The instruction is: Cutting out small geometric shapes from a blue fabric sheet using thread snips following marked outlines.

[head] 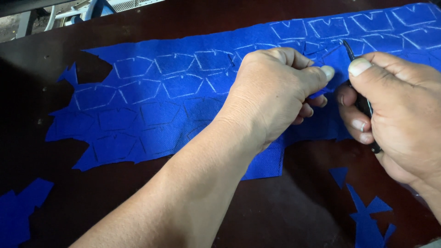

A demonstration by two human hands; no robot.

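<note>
Far left, a blue scrap (20, 204) lies on the dark tabletop (285, 206). A blue cloth sheet (151, 110), marked with rows of chalk outlines (174, 64), spreads across the tabletop from left to right edge. The left hand (275, 96) is closed, pinching a fold of the sheet at center. Just beside it, the right hand (395, 105) is closed around black scissors (363, 98), their tip on the sheet. More blue offcuts (367, 216) lie at lower right.

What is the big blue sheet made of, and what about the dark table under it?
The blue sheet looks like thin matte non-woven fabric: fine dimpled texture, soft creases, chalk outlines. The dark table seems a smooth brown board, maybe laminated wood, with a faint sheen.
</note>
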